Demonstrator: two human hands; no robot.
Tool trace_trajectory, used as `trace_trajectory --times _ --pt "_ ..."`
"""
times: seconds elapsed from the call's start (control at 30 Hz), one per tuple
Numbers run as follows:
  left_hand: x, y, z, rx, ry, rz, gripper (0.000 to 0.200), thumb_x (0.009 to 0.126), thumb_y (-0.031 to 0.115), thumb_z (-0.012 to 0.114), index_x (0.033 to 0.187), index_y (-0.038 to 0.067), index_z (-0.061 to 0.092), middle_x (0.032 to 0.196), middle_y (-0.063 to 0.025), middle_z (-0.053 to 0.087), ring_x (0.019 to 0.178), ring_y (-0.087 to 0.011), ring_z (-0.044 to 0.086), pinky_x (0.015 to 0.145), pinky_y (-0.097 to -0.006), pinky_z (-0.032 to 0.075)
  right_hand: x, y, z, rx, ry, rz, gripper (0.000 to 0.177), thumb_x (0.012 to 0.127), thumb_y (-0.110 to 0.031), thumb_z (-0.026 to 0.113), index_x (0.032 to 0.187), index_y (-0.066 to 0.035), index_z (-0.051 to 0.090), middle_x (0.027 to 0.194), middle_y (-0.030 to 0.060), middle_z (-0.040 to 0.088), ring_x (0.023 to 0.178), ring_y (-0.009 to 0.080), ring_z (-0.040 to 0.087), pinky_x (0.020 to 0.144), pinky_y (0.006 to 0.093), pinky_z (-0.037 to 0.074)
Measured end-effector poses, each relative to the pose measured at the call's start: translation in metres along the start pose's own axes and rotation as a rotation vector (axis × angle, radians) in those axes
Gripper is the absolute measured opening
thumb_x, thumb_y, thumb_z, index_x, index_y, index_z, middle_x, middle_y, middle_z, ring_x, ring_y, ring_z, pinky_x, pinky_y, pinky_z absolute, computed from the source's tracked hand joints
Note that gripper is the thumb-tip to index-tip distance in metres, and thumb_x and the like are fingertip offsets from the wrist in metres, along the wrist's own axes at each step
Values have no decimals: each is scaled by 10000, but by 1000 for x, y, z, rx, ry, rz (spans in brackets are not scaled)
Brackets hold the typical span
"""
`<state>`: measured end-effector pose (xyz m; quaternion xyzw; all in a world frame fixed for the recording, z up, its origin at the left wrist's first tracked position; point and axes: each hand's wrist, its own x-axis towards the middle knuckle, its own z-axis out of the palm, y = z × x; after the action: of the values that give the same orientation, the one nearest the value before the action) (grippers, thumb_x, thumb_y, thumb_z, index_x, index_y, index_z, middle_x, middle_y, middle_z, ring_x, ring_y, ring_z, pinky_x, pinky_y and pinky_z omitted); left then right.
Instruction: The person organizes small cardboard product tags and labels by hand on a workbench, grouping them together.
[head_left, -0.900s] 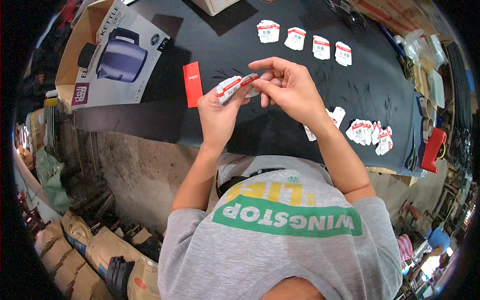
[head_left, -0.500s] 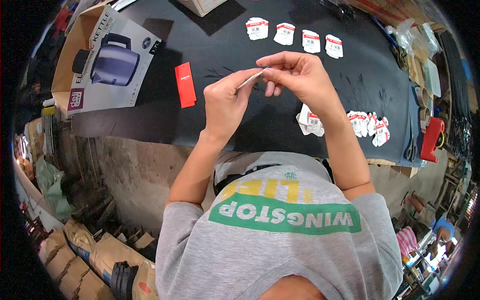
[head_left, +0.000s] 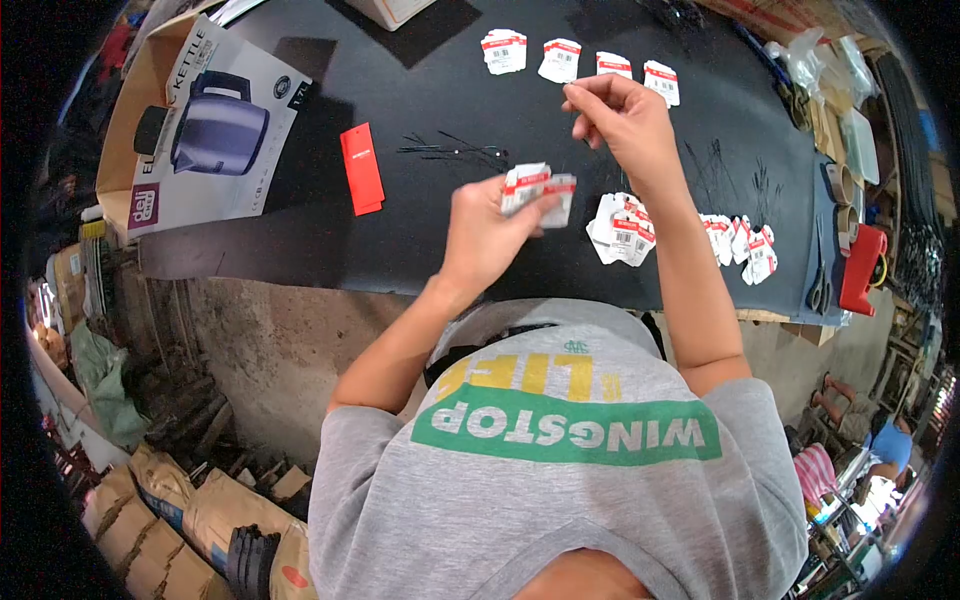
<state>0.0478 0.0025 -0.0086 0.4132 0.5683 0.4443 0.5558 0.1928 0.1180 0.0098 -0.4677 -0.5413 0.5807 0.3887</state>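
My left hand (head_left: 490, 228) is closed on a few white hang tags (head_left: 540, 192) with red bands, slightly blurred, above the black tabletop. My right hand (head_left: 628, 125) is raised to the right, thumb and index finger pinched together; whatever they may hold is too small to make out. Just below the right wrist lies a loose pile of similar tags (head_left: 624, 235). Thin black strings (head_left: 455, 150) are scattered behind my left hand. Beyond my right hand, small stacks of tags (head_left: 504, 52) stand in a row, one partly covered by the fingers.
Red tags (head_left: 362, 170) lie left of the strings. A kettle carton (head_left: 225, 125) occupies the left end. At the right are more tags (head_left: 760, 258), black strings (head_left: 765, 185), scissors (head_left: 821, 290) and a red tape dispenser (head_left: 862, 275). A box (head_left: 395, 8) stands at the back.
My hands have moved apart. The left came down and right, turning its tags face up; the right moved up and away. More tags show on the pile below the right wrist.
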Motion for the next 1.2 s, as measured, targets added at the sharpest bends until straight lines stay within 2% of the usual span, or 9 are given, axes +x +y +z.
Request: trace_trajectory --times 0.33,0.4,0.47,0.53,0.6,0.67,0.77,1.07,1.2 --pt "-35 -31 -18 -124 -61 -315 288 853 148 634 1069 -41 605 928 -142 674 804 -194 676 644 -271 556 22 43 3 -294 -111 187 152 819 -112 650 877 28 643 741 86 630 599 109 610 525 214 475" --pt "-41 -27 -30 -86 -11 -338 294 853 146 634 1080 -38 605 933 -139 675 819 -190 676 649 -274 553 19 40 11 -831 115 -381 140 782 -90 670 883 6 655 778 93 624 629 121 579 558 228 446" --pt "-45 -21 -41 -12 79 -277 282 851 147 638 1067 -32 612 938 -129 678 837 -186 674 667 -275 548 22 37 25 -803 155 -500 151 743 -80 688 880 -22 668 778 88 594 640 140 541 578 250 422" --pt "-46 -16 -51 -22 125 -267 280 861 146 629 1075 -33 605 943 -119 681 849 -185 673 687 -271 542 21 28 40 -611 -94 -443 147 703 -101 699 815 -13 666 794 146 568 716 284 585 663 362 468" --pt "-45 -14 -62 -274 196 -193 296 873 152 616 1098 -39 586 937 -119 682 843 -189 675 699 -265 541 17 28 59 -554 -252 -407 72 712 -51 653 771 -11 663 796 163 569 744 313 589 704 381 473" --pt "-43 -8 -70 -287 242 -211 324 907 150 566 1157 -54 538 1028 -160 654 936 -225 654 770 -293 535 18 36 77 -583 -282 -405 91 734 -45 661 817 -8 672 767 99 568 699 203 586 640 304 468" --pt "-40 -9 -82 -521 301 -55 384 962 157 447 1273 -64 415 1252 -239 509 1155 -306 529 949 -355 455 34 41 93 -649 -263 -370 113 730 -56 668 820 13 668 764 135 595 715 247 607 659 329 477" --pt "-32 -5 -93 -540 295 18 385 979 174 399 1281 -65 404 1258 -246 501 1165 -309 521 954 -343 457 39 47 118 -815 -313 -339 151 728 -72 671 746 70 624 782 236 622 750 368 618 685 405 485" --pt "-29 -3 -93 -529 301 45 391 975 174 414 1276 -76 404 1250 -245 508 1165 -306 522 944 -335 464 44 45 115 -641 -315 -249 157 767 -102 670 757 47 621 696 155 632 659 245 630 592 349 485"
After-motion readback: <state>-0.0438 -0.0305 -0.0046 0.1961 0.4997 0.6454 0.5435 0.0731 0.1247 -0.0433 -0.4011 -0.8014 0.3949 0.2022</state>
